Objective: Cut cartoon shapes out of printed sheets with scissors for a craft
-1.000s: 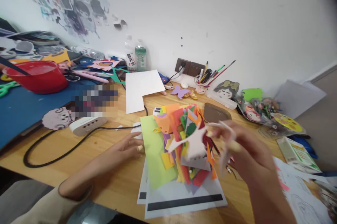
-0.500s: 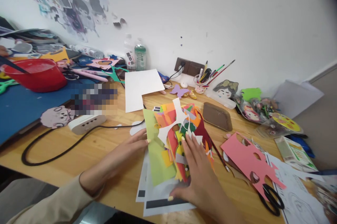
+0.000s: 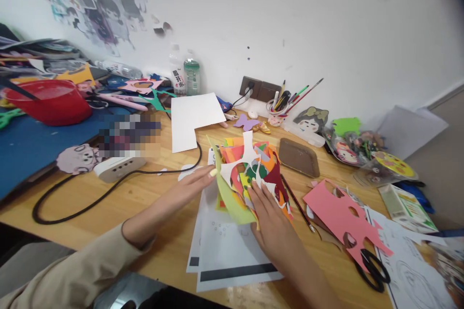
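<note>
A pile of coloured paper scraps [image 3: 232, 154] lies on printed white sheets [image 3: 232, 251] in the middle of the wooden desk. A white cut-out scrap [image 3: 248, 152] rests on top. Along the pile's left side a light green sheet [image 3: 232, 205] bends upward. My left hand [image 3: 194, 183] is open, its straight fingers meeting the edge of that green sheet. On the pile's right side lies my right hand [image 3: 271, 214], open and palm down, fingers stretched out over the scraps.
Black-handled scissors [image 3: 375, 270] lie by a pink cut sheet [image 3: 348, 217] at the right. A dark pencil [image 3: 299, 205] and brown tray [image 3: 299, 158] sit beside the pile. At the left, a black cable [image 3: 108, 198] loops from a white power strip [image 3: 119, 169]. An L-shaped white sheet [image 3: 192, 115] lies behind.
My left hand has moved right and slightly up, pushing the green sheet inward so it bends. More of the printed sheets shows below. The right hand stays on the pile.
</note>
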`<act>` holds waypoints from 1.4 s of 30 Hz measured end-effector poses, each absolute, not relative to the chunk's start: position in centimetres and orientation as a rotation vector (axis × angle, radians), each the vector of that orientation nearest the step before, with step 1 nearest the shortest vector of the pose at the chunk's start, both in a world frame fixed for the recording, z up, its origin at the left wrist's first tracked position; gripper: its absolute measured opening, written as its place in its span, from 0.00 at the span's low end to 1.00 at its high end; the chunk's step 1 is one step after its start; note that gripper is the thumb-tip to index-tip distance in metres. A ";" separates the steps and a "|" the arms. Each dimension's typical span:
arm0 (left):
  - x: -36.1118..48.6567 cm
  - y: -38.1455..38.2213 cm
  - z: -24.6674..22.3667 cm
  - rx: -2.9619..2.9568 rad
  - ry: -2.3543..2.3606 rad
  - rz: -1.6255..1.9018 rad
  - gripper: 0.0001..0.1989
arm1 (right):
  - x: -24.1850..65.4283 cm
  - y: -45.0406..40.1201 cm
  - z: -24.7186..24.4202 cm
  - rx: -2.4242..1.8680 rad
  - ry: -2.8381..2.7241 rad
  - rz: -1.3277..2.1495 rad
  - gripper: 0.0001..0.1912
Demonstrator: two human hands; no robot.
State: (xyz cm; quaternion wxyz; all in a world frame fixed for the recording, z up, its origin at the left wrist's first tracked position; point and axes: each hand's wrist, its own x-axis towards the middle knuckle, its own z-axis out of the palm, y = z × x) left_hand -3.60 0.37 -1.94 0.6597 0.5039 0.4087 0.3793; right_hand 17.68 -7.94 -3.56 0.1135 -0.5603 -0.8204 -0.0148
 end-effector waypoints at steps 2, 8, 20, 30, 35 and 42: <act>-3.6 0.1 -1.9 1.029 0.879 0.798 0.18 | 18.1 -7.7 -3.2 -1.621 -2.354 0.008 0.30; -3.3 -0.7 -3.5 0.806 0.877 0.710 0.20 | 18.8 -7.5 -2.8 -1.626 -2.266 0.142 0.27; -0.6 1.6 -2.9 0.753 0.717 0.551 0.08 | 18.9 -7.5 -2.5 -1.665 -2.167 0.303 0.24; 0.4 1.1 -2.7 0.687 0.401 0.605 0.29 | 18.6 -7.8 -2.4 -1.771 -2.129 0.383 0.26; 1.0 1.0 -1.1 0.643 0.521 0.565 0.28 | 17.1 -8.2 -2.8 -1.835 -2.269 0.367 0.36; 2.7 1.2 -2.6 0.679 0.917 0.585 0.17 | 16.2 -8.2 -3.2 -1.883 -2.360 0.395 0.53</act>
